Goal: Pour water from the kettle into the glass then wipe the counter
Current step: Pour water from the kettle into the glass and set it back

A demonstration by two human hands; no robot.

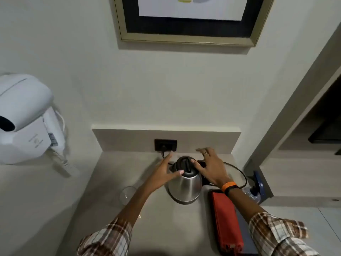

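Beige counter [103, 209] carries steel kettle [184, 187], empty glass [127, 194], dark tray [239, 218], black cord [238, 169]

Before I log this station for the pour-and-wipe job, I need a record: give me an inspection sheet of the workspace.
Surface: beige counter, no spill seen.
Job's things: steel kettle upright, lid on; empty glass to its left; red cloth folded at right.
Clutter: wrapped item in the right corner, unclear.
Grippers: left hand and right hand open, at either side of the kettle's top.
Cables: black cord looping behind kettle; plug in wall socket.
Surroundings: wall hair dryer, framed picture.
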